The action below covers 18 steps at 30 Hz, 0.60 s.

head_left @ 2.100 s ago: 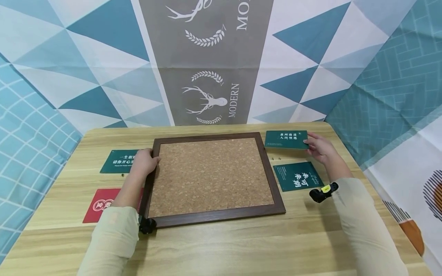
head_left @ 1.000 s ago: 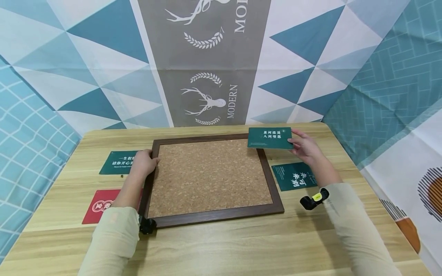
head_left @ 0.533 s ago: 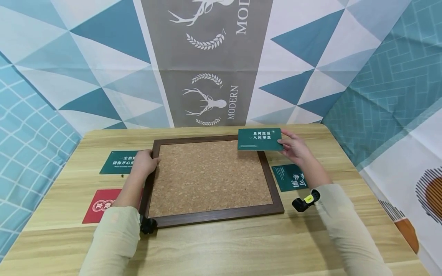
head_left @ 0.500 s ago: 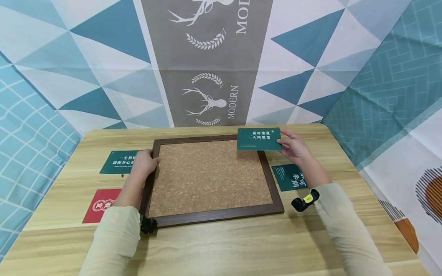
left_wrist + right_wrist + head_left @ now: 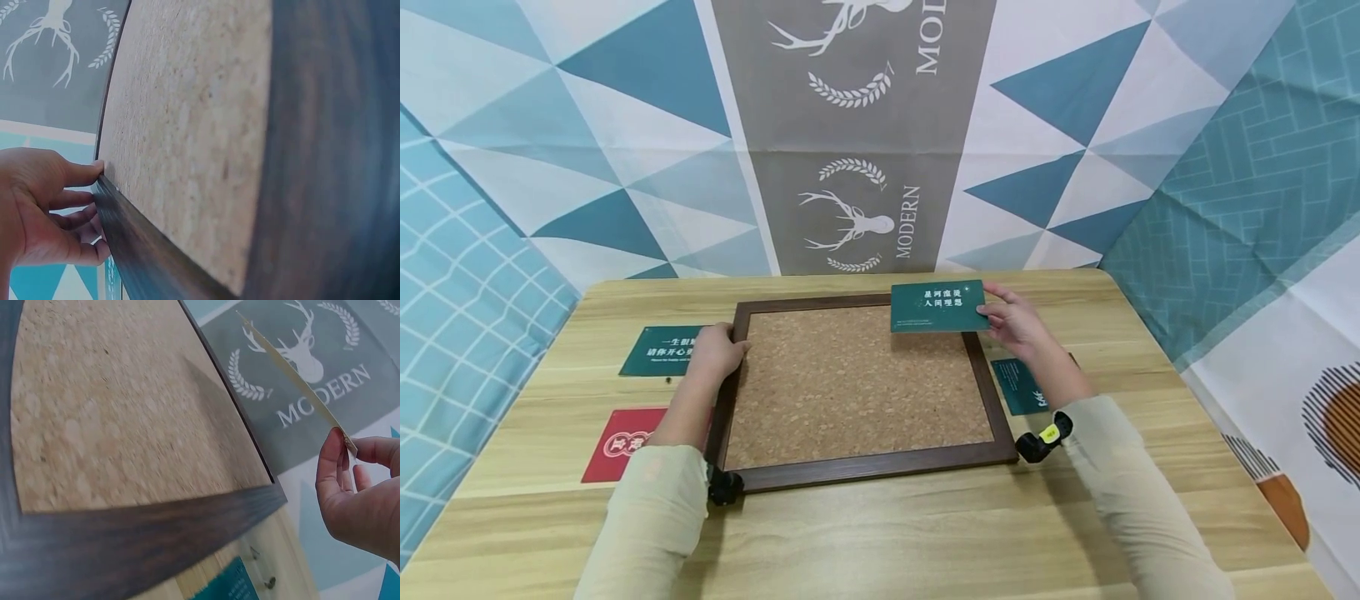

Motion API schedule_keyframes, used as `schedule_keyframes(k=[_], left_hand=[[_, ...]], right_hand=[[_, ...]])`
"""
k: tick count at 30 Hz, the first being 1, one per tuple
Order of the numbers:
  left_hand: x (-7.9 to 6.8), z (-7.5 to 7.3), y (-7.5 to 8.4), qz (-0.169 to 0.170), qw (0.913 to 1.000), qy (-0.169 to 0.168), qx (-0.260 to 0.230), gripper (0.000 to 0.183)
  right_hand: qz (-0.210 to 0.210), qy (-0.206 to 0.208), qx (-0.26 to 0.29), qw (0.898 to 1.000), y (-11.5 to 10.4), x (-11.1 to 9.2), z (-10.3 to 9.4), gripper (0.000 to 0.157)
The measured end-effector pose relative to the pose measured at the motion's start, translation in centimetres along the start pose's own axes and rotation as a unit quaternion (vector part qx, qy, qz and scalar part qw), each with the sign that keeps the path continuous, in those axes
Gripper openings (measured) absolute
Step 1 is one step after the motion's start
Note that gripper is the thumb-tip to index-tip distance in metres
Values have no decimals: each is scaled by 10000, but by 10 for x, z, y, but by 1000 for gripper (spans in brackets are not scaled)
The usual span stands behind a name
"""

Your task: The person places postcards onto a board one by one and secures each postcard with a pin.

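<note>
A cork board point(image 5: 850, 400) with a dark brown wooden frame lies on the table. My left hand point(image 5: 717, 354) grips its left frame edge, thumb on top and fingers along the outer side, as the left wrist view also shows point(image 5: 50, 206). With the thumb and fingers of my right hand point(image 5: 1018, 325) I pinch the right end of a green card point(image 5: 936, 321) printed with white characters. The card hangs above the board's far right corner, tilted, its shadow falling on the cork. In the right wrist view, the card point(image 5: 294, 375) appears nearly edge-on.
Left of the board lie another green card point(image 5: 651, 346) and a red card point(image 5: 606, 450), both partly behind my left arm. A third green card point(image 5: 1017, 392) lies right of the frame under my right forearm. Small pins point(image 5: 270, 583) sit near it. A patterned cloth backdrop point(image 5: 842, 150) rises behind the table.
My right hand has carried the green card leftward from the table's far right side to over the board's far right corner. My left hand has stayed on the frame.
</note>
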<state>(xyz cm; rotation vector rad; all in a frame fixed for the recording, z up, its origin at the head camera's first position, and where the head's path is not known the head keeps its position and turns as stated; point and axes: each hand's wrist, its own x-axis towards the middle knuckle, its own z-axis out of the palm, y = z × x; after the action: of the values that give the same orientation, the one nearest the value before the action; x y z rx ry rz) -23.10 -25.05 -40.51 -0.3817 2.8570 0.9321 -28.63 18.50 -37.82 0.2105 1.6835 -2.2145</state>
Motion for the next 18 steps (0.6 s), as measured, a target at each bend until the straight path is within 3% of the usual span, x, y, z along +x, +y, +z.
schedule_keyframes(k=[4,11,18], left_hand=[[-1,-1,0,-6,10000,7,-23,46],[0,0,-1,-40,9999,16,-115,47],[0,-1,-1,-2,10000,20,-86,46]], right_hand=[[-35,-92,-18,10000,5,3,8,46],[-33,-197,-9,9998,13,6,21,54],[26,-175,-39,9998,21,9,31,50]])
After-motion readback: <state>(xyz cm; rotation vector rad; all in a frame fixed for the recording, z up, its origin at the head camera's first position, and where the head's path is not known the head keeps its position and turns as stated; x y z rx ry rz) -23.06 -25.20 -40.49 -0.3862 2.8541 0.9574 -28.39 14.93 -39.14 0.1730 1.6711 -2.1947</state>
